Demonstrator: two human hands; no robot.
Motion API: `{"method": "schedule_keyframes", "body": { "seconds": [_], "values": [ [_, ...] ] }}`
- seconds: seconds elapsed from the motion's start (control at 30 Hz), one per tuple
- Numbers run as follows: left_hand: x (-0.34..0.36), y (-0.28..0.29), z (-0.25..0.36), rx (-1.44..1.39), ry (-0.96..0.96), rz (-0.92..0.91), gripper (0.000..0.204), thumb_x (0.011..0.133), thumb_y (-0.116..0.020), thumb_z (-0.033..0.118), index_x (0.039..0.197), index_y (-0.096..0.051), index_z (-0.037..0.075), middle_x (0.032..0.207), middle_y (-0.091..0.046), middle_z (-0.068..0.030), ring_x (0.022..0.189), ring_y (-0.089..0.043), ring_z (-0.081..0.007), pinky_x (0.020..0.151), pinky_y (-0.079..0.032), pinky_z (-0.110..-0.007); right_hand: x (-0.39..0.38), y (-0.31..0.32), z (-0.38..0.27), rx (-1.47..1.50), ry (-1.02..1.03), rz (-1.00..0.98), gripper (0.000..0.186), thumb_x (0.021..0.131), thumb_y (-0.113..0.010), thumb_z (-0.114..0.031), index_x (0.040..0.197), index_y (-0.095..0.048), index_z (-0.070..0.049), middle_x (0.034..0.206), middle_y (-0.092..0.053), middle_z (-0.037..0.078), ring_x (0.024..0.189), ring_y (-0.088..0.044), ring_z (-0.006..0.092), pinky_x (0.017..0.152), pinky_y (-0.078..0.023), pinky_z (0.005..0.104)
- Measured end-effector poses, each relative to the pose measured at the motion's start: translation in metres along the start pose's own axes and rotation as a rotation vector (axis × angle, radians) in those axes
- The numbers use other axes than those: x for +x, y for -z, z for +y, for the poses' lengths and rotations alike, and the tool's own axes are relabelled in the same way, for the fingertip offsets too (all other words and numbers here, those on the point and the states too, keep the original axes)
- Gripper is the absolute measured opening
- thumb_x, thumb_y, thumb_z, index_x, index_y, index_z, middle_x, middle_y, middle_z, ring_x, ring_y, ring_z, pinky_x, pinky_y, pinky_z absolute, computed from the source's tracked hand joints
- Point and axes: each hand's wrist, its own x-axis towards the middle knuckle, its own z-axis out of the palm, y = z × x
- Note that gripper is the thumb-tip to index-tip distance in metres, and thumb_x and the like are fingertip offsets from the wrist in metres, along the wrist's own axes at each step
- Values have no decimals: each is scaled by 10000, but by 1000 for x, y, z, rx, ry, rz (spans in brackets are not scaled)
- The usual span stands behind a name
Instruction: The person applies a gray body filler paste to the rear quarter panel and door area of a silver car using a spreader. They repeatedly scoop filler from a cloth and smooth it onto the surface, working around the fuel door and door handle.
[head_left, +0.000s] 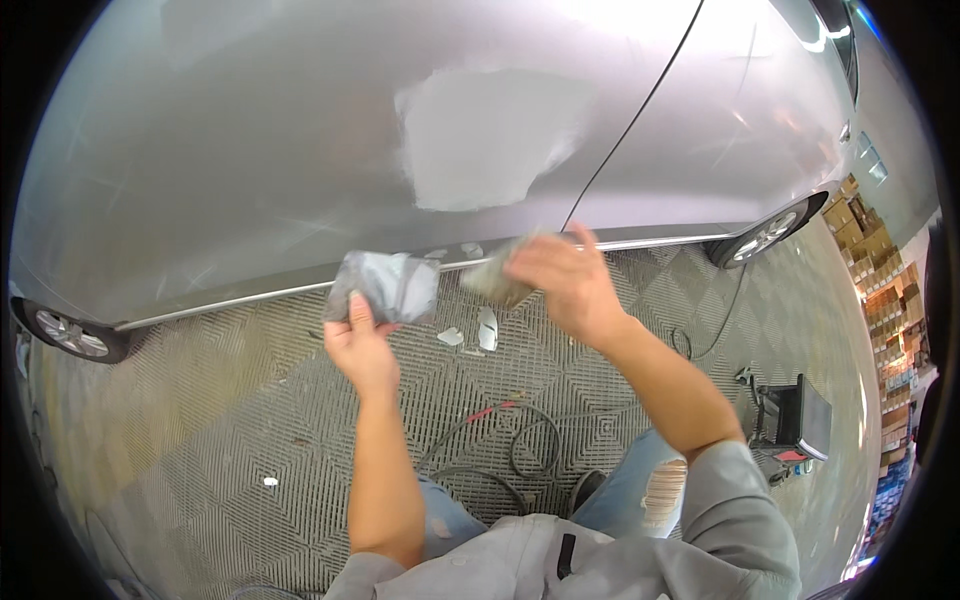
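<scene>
Sanding sheets are in both hands, held low in front of a silver car whose side panel carries a dull grey primed patch. Below lies a ribbed grid floor with cables. The left hand pinches a crumpled grey sheet; the right hand closes on a worn, darker piece. Folding each sheet flat before it meets the patch would likely give an even cut.
</scene>
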Motion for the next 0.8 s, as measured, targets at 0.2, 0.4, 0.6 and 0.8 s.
{"method": "schedule_keyframes", "body": {
  "seconds": [0.2,0.4,0.6,0.8],
  "values": [
    [24,33,13,-279,184,-84,231,926,-488,183,1087,-510,19,947,-623,-110,742,-652,-195,549,-586,-328,79,-6,-7,-211,-203,621,384,688,-552,62,991,-687,-132,1045,-639,54,1031,-568,265,878,-428,328],
    [32,51,22,-285,208,-54,233,931,-471,176,1115,-496,35,1023,-600,-107,817,-641,-199,581,-584,-339,114,-33,-17,-241,-294,682,397,688,-534,73,996,-679,-131,1076,-620,52,1054,-548,277,818,-433,364],
    [40,63,23,-350,211,-44,247,935,-467,182,1139,-473,43,1036,-589,-98,815,-627,-194,562,-558,-335,71,-86,-20,-108,-354,546,448,669,-511,95,1037,-662,-111,1145,-573,89,1086,-514,318,898,-420,390],
    [38,62,28,-309,234,-31,226,932,-475,193,1105,-492,49,993,-603,-89,780,-628,-182,542,-557,-320,30,-114,-37,-78,-405,417,442,650,-529,80,1028,-664,-104,1139,-581,84,1096,-515,306,865,-435,379]
  ]
}}
